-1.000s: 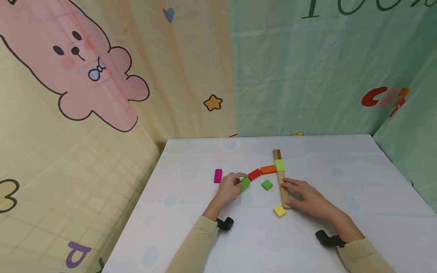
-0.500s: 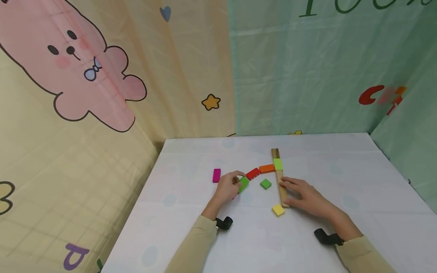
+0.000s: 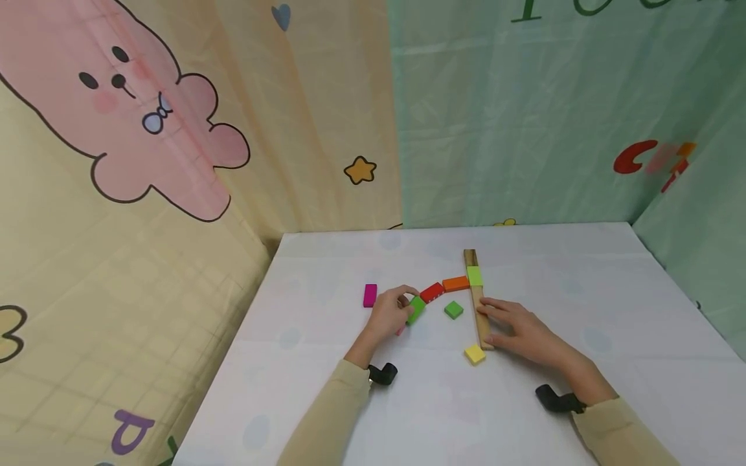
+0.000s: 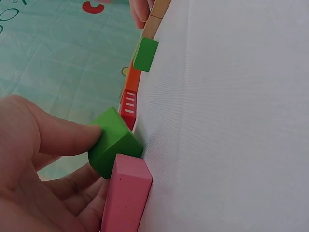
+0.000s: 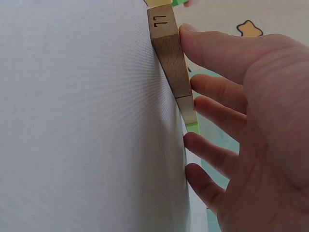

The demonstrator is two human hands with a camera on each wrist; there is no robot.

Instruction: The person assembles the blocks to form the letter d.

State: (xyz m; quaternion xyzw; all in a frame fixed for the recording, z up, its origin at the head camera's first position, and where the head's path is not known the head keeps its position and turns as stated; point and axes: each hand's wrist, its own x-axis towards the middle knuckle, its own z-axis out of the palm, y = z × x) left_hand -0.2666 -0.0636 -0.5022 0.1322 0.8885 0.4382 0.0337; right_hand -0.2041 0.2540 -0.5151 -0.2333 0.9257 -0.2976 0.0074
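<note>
In the head view my left hand [image 3: 384, 318] pinches a green block [image 3: 416, 310] between thumb and fingers. Seen from the left wrist, that block is tilted, with a pink block [image 4: 128, 193] right beside it. A red block [image 3: 432, 292] with white marks and an orange block [image 3: 456, 284] lead from it to a light green block [image 3: 474, 276]. That one is set in a straight row of wooden blocks [image 3: 482, 317]. My right hand [image 3: 521, 330] rests its thumb and fingertips along the row's right side, fingers extended; the wooden end block [image 5: 166, 48] carries dark marks.
A small green block [image 3: 454, 310] lies left of the wooden row. Beside the row's near end is a yellow block [image 3: 474, 355], and a magenta block [image 3: 370, 296] sits left of the left hand. The white table [image 3: 443, 414] meets hanging cloth at its back edge.
The head view has shifted slightly. Both hands and the blocks stay nearly where they were, the left hand still pinching the green block.
</note>
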